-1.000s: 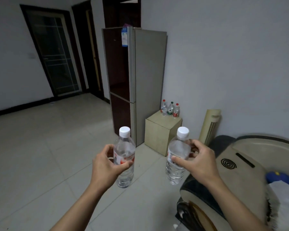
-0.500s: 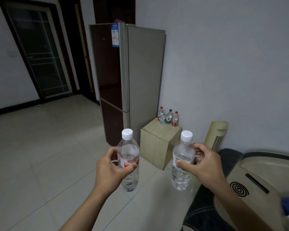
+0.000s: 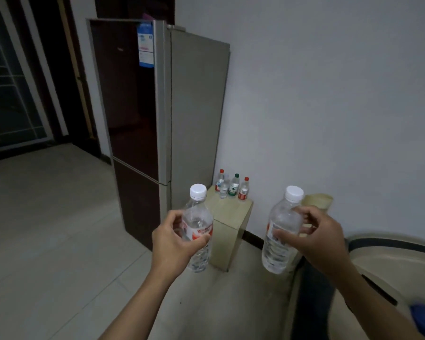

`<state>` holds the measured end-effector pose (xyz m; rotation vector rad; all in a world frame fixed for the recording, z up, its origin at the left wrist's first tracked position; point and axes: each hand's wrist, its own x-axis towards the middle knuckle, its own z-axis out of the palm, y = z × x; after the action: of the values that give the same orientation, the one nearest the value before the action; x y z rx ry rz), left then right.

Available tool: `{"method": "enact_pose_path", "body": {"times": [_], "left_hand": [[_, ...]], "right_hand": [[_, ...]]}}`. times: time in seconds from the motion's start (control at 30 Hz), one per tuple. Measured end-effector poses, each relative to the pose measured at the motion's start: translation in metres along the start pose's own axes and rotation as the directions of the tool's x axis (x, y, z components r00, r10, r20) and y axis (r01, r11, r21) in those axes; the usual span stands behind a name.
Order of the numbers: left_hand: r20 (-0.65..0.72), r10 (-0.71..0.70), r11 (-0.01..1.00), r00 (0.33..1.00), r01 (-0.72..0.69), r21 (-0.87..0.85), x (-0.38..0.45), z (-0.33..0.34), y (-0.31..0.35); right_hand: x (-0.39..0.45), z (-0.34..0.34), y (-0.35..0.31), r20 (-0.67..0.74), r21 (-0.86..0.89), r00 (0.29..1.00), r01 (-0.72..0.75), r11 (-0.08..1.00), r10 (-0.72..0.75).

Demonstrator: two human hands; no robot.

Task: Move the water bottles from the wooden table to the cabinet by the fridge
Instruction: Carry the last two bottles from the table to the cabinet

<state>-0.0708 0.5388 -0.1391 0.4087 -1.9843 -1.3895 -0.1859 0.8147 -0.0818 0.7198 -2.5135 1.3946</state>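
Now carrying upright: left hand (image 3: 174, 241) and right hand (image 3: 322, 239) each gripping a bottle (image 3: 198, 227) (four already far on cabinet (image 3: 231, 212)); set down near edge.

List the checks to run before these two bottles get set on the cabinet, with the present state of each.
1. Left hand grips left bottle: ok.
2. Right hand grips right bottle: ok.
3. Both white caps on: ok; tightness cannot tell.
4. Free space on cabinet in front of the four small bottles at its back: ok.
5. Floor path to the cabinet, past the fridge: ok.
6. Bottles within placing range of the cabinet: not ok.
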Motion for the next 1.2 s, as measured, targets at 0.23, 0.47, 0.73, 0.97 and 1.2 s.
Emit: {"method": "enact_pose_path", "body": {"times": [0.23,0.47,0.73,0.97,1.2], "left_hand": [[0.036,-0.023,0.999,0.999,0.022,0.035,0.084,0.028,-0.031],[0.015,-0.029,0.989,0.999,0.027,0.145,0.179,0.09,-0.06],[0.017,-0.053,0.986,0.998,0.049,0.161,0.278,0.151,-0.075],[0.085,-0.082,0.99,0.993,0.071,0.123,0.357,0.199,-0.111],[0.138,-0.048,0.998,0.989,0.054,-0.043,0.463,0.235,-0.14]], "right_hand": [[0.081,0.051,0.039,-0.01,0.023,0.999,0.051,0.998,-0.051],[0.196,0.079,0.118,-0.016,0.069,0.999,0.044,0.997,-0.043],[0.317,0.085,0.162,-0.005,0.029,0.997,0.078,0.997,-0.078],[0.382,0.103,0.2,-0.015,0.016,1.0,0.026,1.0,-0.026],[0.456,0.116,0.201,-0.121,-0.107,0.992,-0.035,0.994,0.022]]}}
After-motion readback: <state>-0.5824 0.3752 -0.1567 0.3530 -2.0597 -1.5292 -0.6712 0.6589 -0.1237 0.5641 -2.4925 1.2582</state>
